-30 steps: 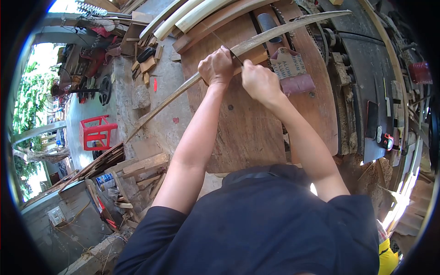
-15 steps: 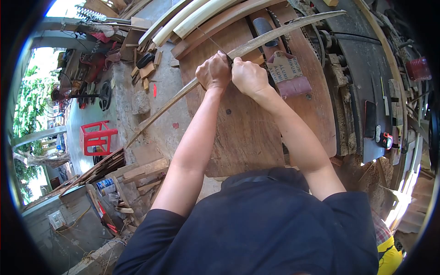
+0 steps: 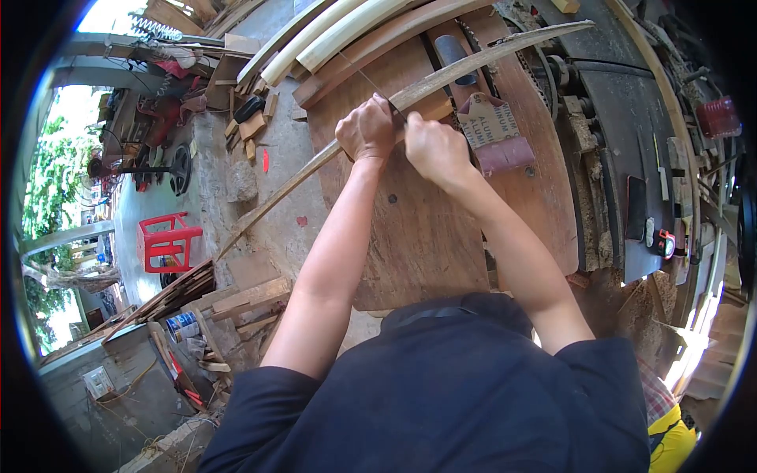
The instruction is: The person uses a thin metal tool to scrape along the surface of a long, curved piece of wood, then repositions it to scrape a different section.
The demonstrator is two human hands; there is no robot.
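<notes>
A long, narrow wooden strip point(image 3: 482, 61) runs slantwise across the bench, its lower left end reaching out past the edge. My left hand point(image 3: 367, 130) is closed around the strip near its middle and presses it over the brown board point(image 3: 426, 229). Just right of it, my right hand point(image 3: 438, 150) is closed, slightly blurred, on what looks like a hand saw point(image 3: 367, 78). Its thin blade shows edge-on as a fine line crossing the strip beside my left fingers. The saw's handle is hidden in my fist.
A sandpaper sheet point(image 3: 487, 124) and a dark cylinder point(image 3: 455, 57) lie right of my hands. Curved wood pieces point(image 3: 347, 39) are stacked at the far edge. A phone point(image 3: 635, 206) and tape measure point(image 3: 666, 243) rest at right. A red stool point(image 3: 169, 243) stands left.
My right hand has moved a little down and right, away from my left hand, the saw going with it. My left hand and the strip stay almost in place.
</notes>
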